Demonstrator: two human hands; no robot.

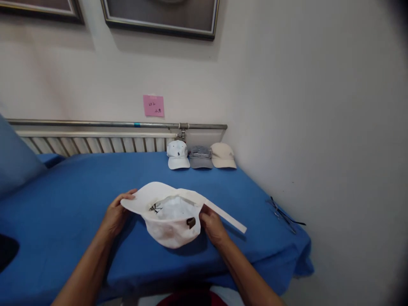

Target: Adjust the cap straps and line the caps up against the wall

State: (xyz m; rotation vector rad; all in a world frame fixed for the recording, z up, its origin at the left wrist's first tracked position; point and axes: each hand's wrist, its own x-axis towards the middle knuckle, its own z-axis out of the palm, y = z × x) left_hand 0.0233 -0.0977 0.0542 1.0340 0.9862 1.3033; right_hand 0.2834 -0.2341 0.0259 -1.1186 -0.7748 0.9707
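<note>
A white baseball cap [174, 229] is held just over the blue-covered table, tilted so that its inside shows. My left hand [119, 210] pinches the brim at its left end, thumb on top. On the other side, my right hand [212, 223] grips the cap's back edge beside the strap opening; some of its fingers are hidden behind the cap. A loose white strap [226, 216] sticks out to the right from the back. Near the opening sits a small brown buckle or tab [191, 222]. A dark printed mark [155, 208] shows inside the cap.
Three caps stand in a row at the back: white [178, 155], grey [200, 157] and beige [222, 155]. Eyeglasses [283, 216] lie near the right edge. Behind the blue cloth [86, 178] are a radiator [95, 143] and a metal pipe [70, 123] along the wall.
</note>
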